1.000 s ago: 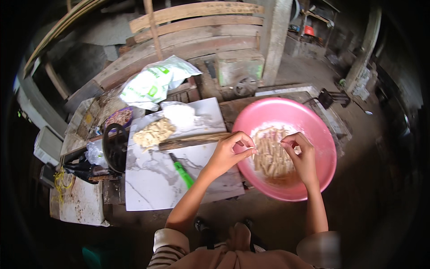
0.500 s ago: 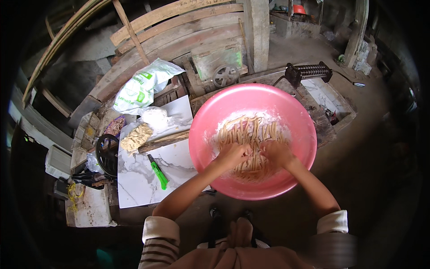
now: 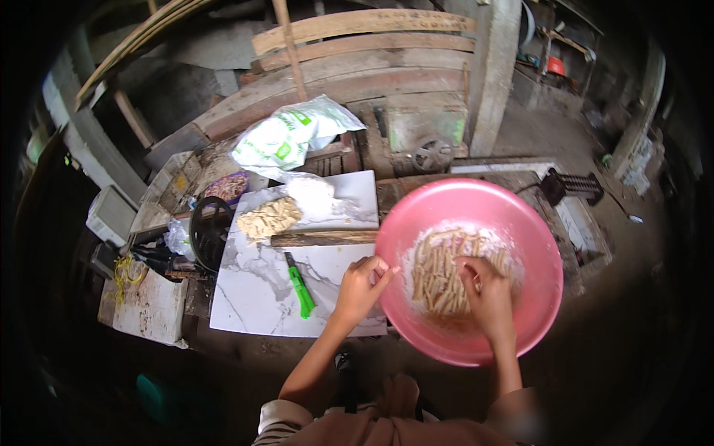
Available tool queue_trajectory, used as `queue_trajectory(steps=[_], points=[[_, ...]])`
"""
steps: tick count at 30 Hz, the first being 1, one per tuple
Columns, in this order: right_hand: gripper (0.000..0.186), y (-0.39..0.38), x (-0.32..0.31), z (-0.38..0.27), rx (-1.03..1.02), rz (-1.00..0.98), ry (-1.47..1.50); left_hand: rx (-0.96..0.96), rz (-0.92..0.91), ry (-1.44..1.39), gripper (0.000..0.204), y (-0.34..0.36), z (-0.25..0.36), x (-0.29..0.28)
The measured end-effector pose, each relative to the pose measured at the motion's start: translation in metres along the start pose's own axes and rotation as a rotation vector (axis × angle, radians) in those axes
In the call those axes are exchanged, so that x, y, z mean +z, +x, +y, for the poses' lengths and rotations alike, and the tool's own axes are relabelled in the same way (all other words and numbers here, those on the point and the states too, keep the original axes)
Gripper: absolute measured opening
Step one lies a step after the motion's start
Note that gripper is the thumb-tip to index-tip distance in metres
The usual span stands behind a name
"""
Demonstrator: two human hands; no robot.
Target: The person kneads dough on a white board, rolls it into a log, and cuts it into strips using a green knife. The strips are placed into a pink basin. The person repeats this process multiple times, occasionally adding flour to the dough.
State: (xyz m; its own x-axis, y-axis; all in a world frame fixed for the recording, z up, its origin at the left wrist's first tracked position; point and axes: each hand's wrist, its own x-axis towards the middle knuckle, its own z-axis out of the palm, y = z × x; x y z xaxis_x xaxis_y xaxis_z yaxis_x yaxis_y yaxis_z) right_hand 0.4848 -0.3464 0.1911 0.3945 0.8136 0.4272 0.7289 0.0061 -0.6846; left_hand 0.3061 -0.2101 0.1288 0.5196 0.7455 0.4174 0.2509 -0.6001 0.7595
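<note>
My left hand (image 3: 364,286) hovers at the left rim of a pink basin (image 3: 524,230), its thumb and forefinger pinched, with whatever is between them too small to make out. My right hand (image 3: 487,297) hangs over the strips of dough (image 3: 439,271) in the floury basin, fingers curled closed, their grip hidden. Left of the basin, a marble-patterned board (image 3: 253,297) holds a lump of dough (image 3: 268,217), a pile of white flour (image 3: 314,195), a wooden stick (image 3: 320,238) and a green-handled cutter (image 3: 300,288).
Behind lies a white and green sack (image 3: 290,134), beside a purple bowl (image 3: 223,189). A black wheel (image 3: 208,230) stands left of the board. A black roller device (image 3: 573,186) sits right behind the basin. A concrete post (image 3: 491,82) rises at the back.
Both hands were down among the strips half a second ago; my left hand has since moved out to the left rim, while my right stays over the strips. The view has shifted.
</note>
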Motion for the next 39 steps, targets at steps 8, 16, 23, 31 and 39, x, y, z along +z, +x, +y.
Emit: queue_trajectory(steps=[8, 16, 23, 31, 39], points=[[0.011, 0.03, 0.171, -0.061, -0.048, -0.226, 0.254, -0.249, 0.163, -0.197, 0.013, -0.015, -0.118, -0.096], [0.043, 0.163, 0.353, -0.03, -0.303, -0.152, 0.078, -0.175, 0.268, -0.185, 0.016, 0.046, -0.243, -0.175], [0.101, 0.232, 0.415, 0.0, -0.142, -0.282, -0.474, -0.131, 0.292, -0.291, 0.04, 0.121, -0.317, -0.175], [0.072, 0.252, 0.429, 0.013, -0.002, -0.353, -0.404, 0.037, 0.239, -0.088, 0.068, 0.162, -0.361, -0.156], [0.039, 0.248, 0.422, 0.036, -0.118, -0.143, -0.18, -0.116, -0.132, 0.005, 0.078, 0.178, -0.349, -0.156]])
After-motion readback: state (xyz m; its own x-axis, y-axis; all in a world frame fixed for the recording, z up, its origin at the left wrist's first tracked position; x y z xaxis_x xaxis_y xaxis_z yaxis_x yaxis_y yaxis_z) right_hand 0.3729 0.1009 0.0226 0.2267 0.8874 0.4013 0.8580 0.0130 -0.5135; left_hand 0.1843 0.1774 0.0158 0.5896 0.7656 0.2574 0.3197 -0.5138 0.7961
